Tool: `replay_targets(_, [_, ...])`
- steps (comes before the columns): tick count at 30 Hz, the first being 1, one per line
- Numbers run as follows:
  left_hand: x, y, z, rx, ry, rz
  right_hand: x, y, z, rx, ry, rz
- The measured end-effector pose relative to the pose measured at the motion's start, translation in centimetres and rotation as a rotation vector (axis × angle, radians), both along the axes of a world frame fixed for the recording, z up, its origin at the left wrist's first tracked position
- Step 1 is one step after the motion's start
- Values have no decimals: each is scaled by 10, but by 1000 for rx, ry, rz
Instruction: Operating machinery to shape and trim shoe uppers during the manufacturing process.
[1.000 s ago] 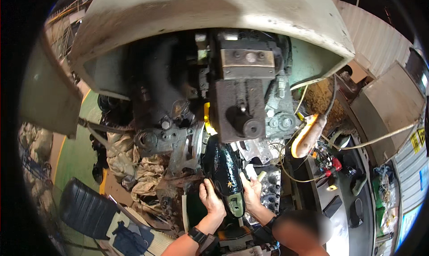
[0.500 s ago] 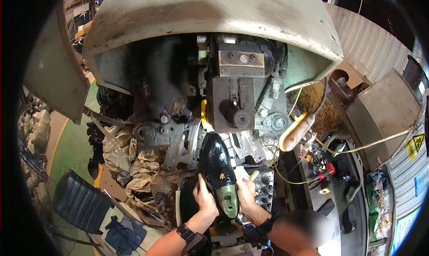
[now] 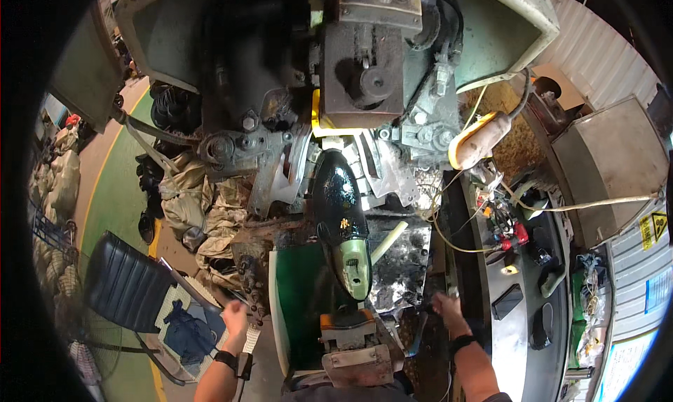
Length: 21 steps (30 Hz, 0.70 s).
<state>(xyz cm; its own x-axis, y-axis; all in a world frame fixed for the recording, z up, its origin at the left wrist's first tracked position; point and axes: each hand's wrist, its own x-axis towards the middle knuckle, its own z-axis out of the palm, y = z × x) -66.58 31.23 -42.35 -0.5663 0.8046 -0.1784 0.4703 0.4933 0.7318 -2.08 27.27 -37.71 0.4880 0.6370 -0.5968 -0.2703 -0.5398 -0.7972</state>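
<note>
A glossy black shoe upper (image 3: 336, 199) sits on a green shoe last (image 3: 354, 269) in the middle of a dark lasting machine (image 3: 368, 86). Its toe points away from me, between the machine's metal wiper plates, and the green heel end is nearest me. Neither hand touches it. My left hand (image 3: 235, 319) is off to the left, beside the chair, its fingers curled closed. On the right, my right hand (image 3: 450, 312) is also closed, next to a small pale part at the machine's side. What either hand holds, if anything, is hidden.
A yellow-edged pendant control (image 3: 480, 141) hangs on a cable at the right. Beyond it runs a bench (image 3: 508, 346) with dark shoe parts and a phone-like slab (image 3: 506, 302). A black chair (image 3: 126, 283) and a heap of beige cloth (image 3: 210, 220) are on the left.
Both hands have let go of the shoe and moved apart, one to each side. The shoe now stays in the machine unheld. The view has tilted lower.
</note>
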Motion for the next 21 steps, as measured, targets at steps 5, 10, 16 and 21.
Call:
replay_targets(5, [68,-22,-8,-309,-531,-167,-26,-56,-90,57,387,-135])
replay_targets(10, [59,-20,7,-381,-455,-163,-56,-42,-72,-95,376,-223])
replay_targets(16, [134,9,128,563,280,-538,-27,-22,-52,16,10,-339])
replay_targets(21, [191,14,71,144,-482,-982,-65,-2,-37,94,246,-108])
